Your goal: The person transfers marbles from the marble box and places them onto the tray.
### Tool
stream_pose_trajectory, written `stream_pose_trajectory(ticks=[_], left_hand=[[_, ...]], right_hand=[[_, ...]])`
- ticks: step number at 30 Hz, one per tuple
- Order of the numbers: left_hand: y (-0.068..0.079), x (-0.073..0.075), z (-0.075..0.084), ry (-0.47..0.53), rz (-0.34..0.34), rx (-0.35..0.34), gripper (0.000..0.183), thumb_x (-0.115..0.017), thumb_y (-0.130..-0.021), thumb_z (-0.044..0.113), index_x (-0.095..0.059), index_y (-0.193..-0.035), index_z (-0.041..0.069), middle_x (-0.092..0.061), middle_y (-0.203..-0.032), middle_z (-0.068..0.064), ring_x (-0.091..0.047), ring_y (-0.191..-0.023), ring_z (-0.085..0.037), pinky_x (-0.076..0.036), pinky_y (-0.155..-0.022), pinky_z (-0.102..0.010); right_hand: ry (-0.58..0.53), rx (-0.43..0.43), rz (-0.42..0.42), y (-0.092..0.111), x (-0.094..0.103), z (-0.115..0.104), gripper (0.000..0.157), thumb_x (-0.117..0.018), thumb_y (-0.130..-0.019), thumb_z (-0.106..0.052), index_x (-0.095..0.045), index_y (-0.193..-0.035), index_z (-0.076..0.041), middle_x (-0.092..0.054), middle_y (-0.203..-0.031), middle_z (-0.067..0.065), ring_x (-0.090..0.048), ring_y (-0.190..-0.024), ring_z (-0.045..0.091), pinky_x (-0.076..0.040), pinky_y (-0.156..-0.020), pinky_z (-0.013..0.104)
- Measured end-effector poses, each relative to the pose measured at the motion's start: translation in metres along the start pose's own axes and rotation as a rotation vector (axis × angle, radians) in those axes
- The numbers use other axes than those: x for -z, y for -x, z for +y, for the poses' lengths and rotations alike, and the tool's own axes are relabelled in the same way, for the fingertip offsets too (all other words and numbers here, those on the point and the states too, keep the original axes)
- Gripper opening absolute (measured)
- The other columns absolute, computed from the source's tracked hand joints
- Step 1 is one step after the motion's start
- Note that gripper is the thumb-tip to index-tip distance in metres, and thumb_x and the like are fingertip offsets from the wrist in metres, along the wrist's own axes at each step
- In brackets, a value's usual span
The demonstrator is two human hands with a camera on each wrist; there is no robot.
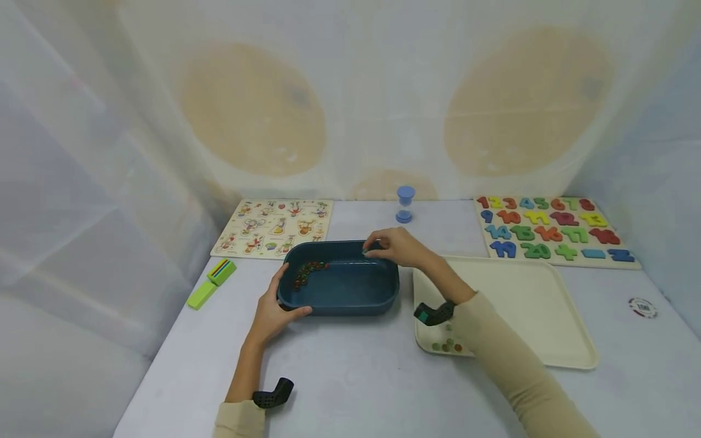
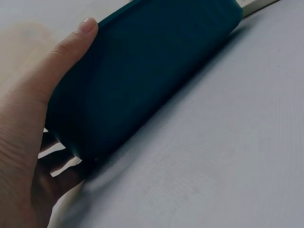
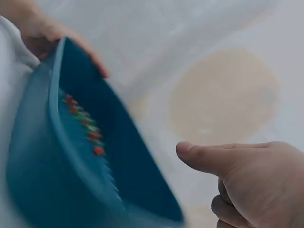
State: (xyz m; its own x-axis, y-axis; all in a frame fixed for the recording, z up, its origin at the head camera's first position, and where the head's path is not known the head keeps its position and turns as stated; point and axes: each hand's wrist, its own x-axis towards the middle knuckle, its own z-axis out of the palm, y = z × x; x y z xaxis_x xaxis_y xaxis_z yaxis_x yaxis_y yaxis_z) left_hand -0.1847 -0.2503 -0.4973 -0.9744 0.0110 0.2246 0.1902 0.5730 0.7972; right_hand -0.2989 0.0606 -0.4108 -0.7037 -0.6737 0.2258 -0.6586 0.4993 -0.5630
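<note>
A dark teal rectangular basin (image 1: 339, 309) stands on the table, with several small red and green marbles (image 1: 306, 272) gathered at its left end. My left hand (image 1: 272, 311) grips that end, its thumb along the near wall and its fingers round the left side; the left wrist view shows the thumb (image 2: 76, 42) on the outer wall. Over the basin's far right corner, my right hand (image 1: 397, 247) pinches a small glassy marble (image 1: 365, 250) between thumb and curled fingers. In the right wrist view this hand (image 3: 256, 180) hides what it holds.
A cream tray (image 1: 526, 304) lies to the right, several marbles (image 1: 450, 345) in its near left corner under the right forearm. Behind are a picture board (image 1: 263, 228), a blue sand timer (image 1: 404, 204) and a number puzzle (image 1: 553, 228). Green blocks (image 1: 210, 285) lie left, a round chip (image 1: 642, 308) far right.
</note>
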Motion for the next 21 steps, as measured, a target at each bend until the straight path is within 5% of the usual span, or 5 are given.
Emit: stream_pose_trajectory(ticks=[6,13,17,21], left_hand=[[0.000,0.001,0.000,0.002,-0.001,0.010,0.099,-0.079,-0.064,0.039,-0.017,-0.142,0.036,-0.029,-0.144,-0.008,-0.033,-0.128,-0.032,-0.032,-0.096,-0.056],[-0.001,0.000,0.003,-0.003,0.005,0.011,0.098,-0.078,-0.065,0.038,-0.019,-0.141,0.034,-0.031,-0.143,-0.010,-0.033,-0.127,-0.033,-0.031,-0.096,-0.057],[-0.001,-0.001,0.003,0.012,0.009,0.020,0.097,-0.079,-0.066,0.033,-0.018,-0.141,0.036,-0.030,-0.143,-0.010,-0.033,-0.127,-0.033,-0.032,-0.096,-0.057],[-0.001,-0.003,0.003,0.029,0.008,0.023,0.097,-0.079,-0.065,0.031,-0.018,-0.141,0.037,-0.030,-0.143,-0.010,-0.033,-0.127,-0.032,-0.032,-0.096,-0.056]], right_hand=[[0.035,-0.220,0.118,0.086,0.041,0.035,0.024,-0.062,-0.082,-0.036,-0.066,-0.098,-0.019,-0.032,-0.054,-0.004,-0.031,-0.048,0.011,-0.027,-0.044,0.024],[0.087,-0.425,0.097,0.168,0.039,0.087,0.024,-0.064,-0.083,-0.031,-0.066,-0.100,-0.015,-0.035,-0.056,-0.003,-0.031,-0.050,0.011,-0.027,-0.044,0.024],[0.090,-0.448,0.097,0.183,0.033,0.097,0.022,-0.065,-0.082,-0.027,-0.066,-0.100,-0.014,-0.034,-0.055,-0.003,-0.029,-0.050,0.010,-0.025,-0.045,0.024],[0.085,-0.426,0.113,0.169,0.036,0.089,0.028,-0.066,-0.080,-0.030,-0.064,-0.104,-0.015,-0.034,-0.055,-0.003,-0.030,-0.049,0.011,-0.027,-0.043,0.023]])
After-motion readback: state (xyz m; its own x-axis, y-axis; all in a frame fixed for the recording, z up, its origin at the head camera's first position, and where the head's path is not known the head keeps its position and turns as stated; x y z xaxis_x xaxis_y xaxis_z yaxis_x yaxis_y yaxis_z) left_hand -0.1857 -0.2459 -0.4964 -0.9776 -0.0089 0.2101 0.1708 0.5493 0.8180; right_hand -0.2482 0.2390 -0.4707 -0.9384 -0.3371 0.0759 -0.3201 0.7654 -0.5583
